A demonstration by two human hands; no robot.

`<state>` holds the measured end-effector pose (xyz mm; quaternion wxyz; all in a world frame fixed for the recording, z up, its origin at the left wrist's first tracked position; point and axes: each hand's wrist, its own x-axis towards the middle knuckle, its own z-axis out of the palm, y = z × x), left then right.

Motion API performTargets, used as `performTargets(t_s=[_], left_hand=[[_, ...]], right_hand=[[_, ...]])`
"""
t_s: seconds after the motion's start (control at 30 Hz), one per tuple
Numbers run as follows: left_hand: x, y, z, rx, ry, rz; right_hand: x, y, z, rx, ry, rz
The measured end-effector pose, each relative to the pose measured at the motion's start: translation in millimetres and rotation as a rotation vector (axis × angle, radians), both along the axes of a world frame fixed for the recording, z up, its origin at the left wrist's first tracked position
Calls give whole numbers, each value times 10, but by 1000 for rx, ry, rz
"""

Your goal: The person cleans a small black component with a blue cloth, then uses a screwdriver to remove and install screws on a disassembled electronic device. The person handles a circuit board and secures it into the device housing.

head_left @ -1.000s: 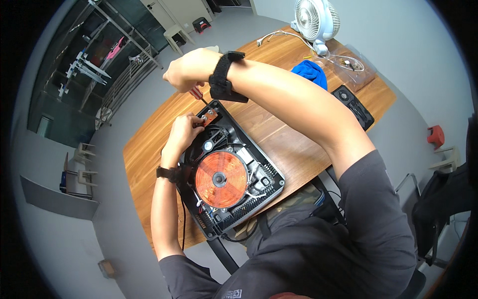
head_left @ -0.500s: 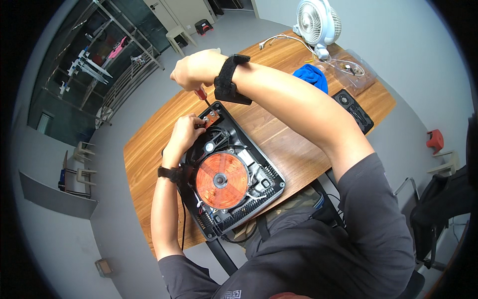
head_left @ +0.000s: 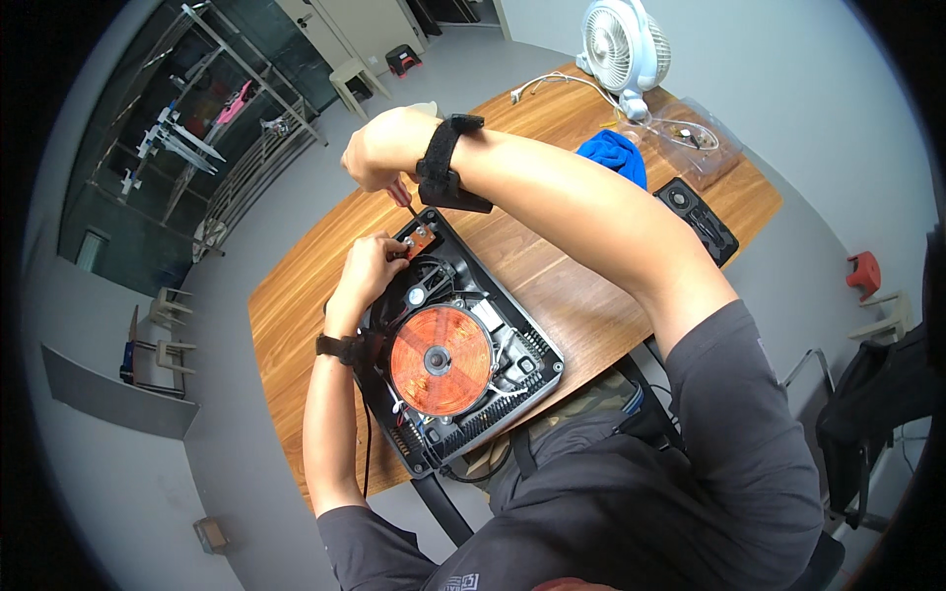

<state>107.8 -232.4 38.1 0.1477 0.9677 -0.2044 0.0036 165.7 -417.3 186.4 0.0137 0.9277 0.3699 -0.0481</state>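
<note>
An opened induction cooker lies on the table in its black housing [head_left: 505, 293], with a round copper coil [head_left: 412, 379] and a small cooling fan [head_left: 417, 295] inside. At its far end sits a small orange-brown circuit board [head_left: 425, 237]. My right hand [head_left: 386, 148] is wrapped round the red handle of a screwdriver [head_left: 398, 192], whose shaft slants down to the board; the tip's exact seat is too small to make out. Beside the board, my left hand [head_left: 369, 268] pinches its left edge with the fingertips. Part of those fingers is hidden.
On the wooden table [head_left: 296, 286] to the right lie a blue cloth [head_left: 613, 156], a black tool case [head_left: 697, 221] and a clear plastic package [head_left: 690, 148]. A white desk fan [head_left: 623, 54] with its cable stands at the far right. A black cord [head_left: 368, 443] runs left of the cooker.
The head view has shifted slightly. Both hands stay at the board; my right hand and the screwdriver handle have turned a little.
</note>
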Motion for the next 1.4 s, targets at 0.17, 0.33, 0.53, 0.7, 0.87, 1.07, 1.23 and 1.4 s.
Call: performTargets(t_s=[0.17,0.33,0.53,0.7,0.87,1.07,1.23,1.4], left_hand=[[-12,-63,49,25,25,23],[-6,25,-4,7,8,-7],[-10,2,-6,10,-6,2],[11,-49,7,1,14,16],[3,3,-16,-5,4,9],[-19,-2,3,10,14,41],[2,-28,-4,37,-24,-20],[-18,-19,10,7,-6,-17]], right_hand=[[183,92,-149,-41,-35,-47],[-14,4,37,-59,87,-32],[-117,-103,96,7,39,7],[142,100,-138,-23,-139,40],[21,41,-30,-30,-18,-22],[-184,-134,65,70,-2,-22],[21,-45,-119,136,-15,-71],[-49,-55,-17,60,99,-113]])
